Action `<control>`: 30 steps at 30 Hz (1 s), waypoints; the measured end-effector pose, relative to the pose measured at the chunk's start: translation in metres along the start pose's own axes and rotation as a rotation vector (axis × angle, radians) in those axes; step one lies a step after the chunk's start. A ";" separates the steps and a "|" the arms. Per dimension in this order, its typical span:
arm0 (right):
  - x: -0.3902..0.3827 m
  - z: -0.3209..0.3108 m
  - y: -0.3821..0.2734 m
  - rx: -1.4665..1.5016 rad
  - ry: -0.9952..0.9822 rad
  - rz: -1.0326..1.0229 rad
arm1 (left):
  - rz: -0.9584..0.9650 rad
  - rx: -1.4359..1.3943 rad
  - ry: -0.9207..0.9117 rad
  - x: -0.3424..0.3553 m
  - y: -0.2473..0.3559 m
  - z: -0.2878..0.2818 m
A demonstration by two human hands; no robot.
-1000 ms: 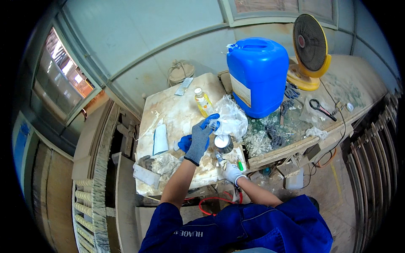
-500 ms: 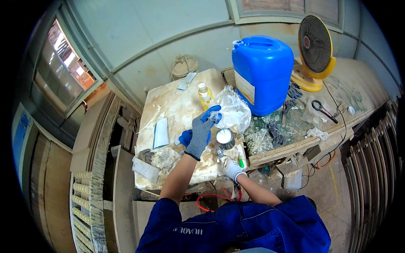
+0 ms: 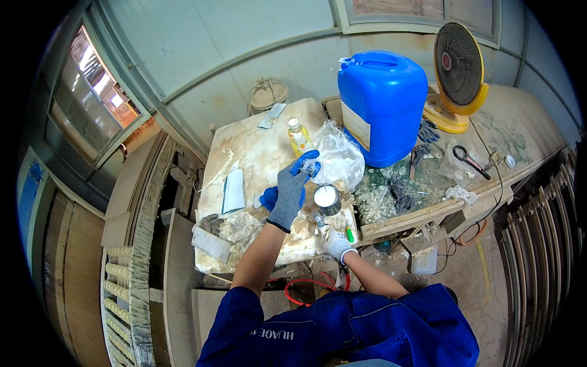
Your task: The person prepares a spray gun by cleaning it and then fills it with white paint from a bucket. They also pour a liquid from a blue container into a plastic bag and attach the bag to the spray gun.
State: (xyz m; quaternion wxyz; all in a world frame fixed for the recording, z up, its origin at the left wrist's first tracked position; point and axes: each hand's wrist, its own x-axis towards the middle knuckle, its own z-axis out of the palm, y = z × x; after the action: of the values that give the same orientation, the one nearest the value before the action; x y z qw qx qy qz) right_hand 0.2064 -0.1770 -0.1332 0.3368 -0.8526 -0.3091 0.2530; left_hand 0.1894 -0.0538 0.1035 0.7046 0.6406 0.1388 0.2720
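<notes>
My left hand, in a grey glove with blue-coated fingers, is raised over the stained worktable. Its fingers are closed around a small crumpled translucent scrap that looks like plastic film. In a white glove, my right hand grips a spray gun at the table's front edge. The gun's metal cup shows a white round top, and a red hose runs below. Something blue, partly hidden behind my left wrist, may be another glove.
A bottle of yellow liquid and a crumpled clear bag stand beyond my left hand. On the right bench are a big blue jerrycan, a yellow fan and black-handled scissors. A folded light-blue paper lies left.
Both hands keep nearly the same place and grip. My left hand has shifted very slightly; the rest of the view has moved only a little.
</notes>
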 end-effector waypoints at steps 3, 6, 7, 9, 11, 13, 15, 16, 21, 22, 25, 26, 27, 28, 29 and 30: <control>-0.002 -0.003 -0.001 0.003 0.003 0.013 | -0.079 0.017 0.077 -0.006 0.012 0.009; -0.004 -0.005 -0.002 -0.004 -0.008 0.026 | -0.026 0.035 0.056 -0.004 0.004 0.004; -0.003 -0.006 -0.003 -0.006 -0.020 0.028 | 0.000 0.034 0.042 -0.002 0.000 0.001; -0.003 -0.005 -0.004 0.001 -0.023 0.034 | 0.078 0.006 -0.010 0.003 -0.010 -0.004; -0.003 -0.004 -0.004 0.015 0.000 0.043 | 0.089 -0.006 -0.024 0.004 -0.013 -0.004; -0.003 -0.003 -0.003 0.027 0.011 0.049 | 0.082 -0.037 -0.029 0.006 -0.018 -0.005; -0.004 -0.004 -0.005 0.031 0.005 0.049 | 0.055 -0.086 -0.024 0.009 -0.025 -0.007; -0.006 -0.009 -0.008 0.029 -0.005 0.050 | 0.054 -0.071 -0.025 0.008 -0.023 -0.005; -0.004 -0.009 -0.008 0.007 -0.012 0.059 | 0.070 -0.084 -0.017 0.009 -0.026 -0.003; -0.004 -0.010 -0.009 0.014 -0.014 0.057 | 0.075 -0.089 -0.016 0.009 -0.025 -0.002; -0.008 -0.013 -0.011 0.022 -0.011 0.051 | 0.080 -0.104 -0.009 0.008 -0.025 0.000; -0.008 -0.014 -0.011 0.022 -0.010 0.050 | 0.075 -0.108 -0.005 0.008 -0.026 0.000; -0.008 -0.014 -0.010 0.015 -0.013 0.054 | 0.070 -0.113 -0.002 0.008 -0.026 0.000; -0.008 -0.013 -0.010 0.008 -0.018 0.056 | 0.069 -0.127 -0.007 0.008 -0.027 -0.001; -0.008 -0.012 -0.011 0.001 -0.022 0.059 | 0.069 -0.141 -0.012 0.007 -0.027 -0.001; -0.008 -0.013 -0.012 -0.008 -0.052 0.068 | 0.069 -0.155 -0.018 0.006 -0.028 -0.001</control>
State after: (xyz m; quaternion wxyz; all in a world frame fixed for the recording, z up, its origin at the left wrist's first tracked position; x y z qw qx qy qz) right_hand 0.2053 -0.1811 -0.1147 0.3162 -0.8572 -0.2896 0.2853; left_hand 0.1997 -0.0501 0.0773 0.7434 0.5910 0.0889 0.3003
